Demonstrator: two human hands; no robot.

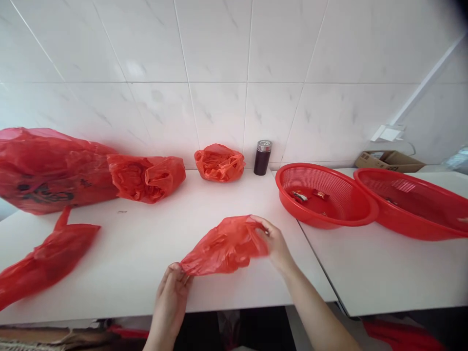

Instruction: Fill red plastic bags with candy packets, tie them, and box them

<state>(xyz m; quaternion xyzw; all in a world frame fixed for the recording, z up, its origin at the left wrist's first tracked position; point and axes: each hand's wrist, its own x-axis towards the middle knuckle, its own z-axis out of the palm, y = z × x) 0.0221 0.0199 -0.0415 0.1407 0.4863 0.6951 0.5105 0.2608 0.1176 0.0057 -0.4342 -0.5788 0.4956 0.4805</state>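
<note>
A thin red plastic bag [226,246] is stretched between my two hands, just over the front part of the white table [146,253]. My left hand [173,287] pinches its lower left end, fingers closed on the film. At the bag's upper right, my right hand [272,241] grips the other end, with some fingers hidden behind or inside the plastic. The bag looks crumpled and flat, and nothing shows inside it.
Red bags stand at the left: a large full one [54,170], a bundled one [148,178], a tied one [51,258]. A crumpled bag [219,163] and a dark flask [262,158] are by the wall. Red baskets [329,222] [413,229] and a cardboard box [389,161] sit right.
</note>
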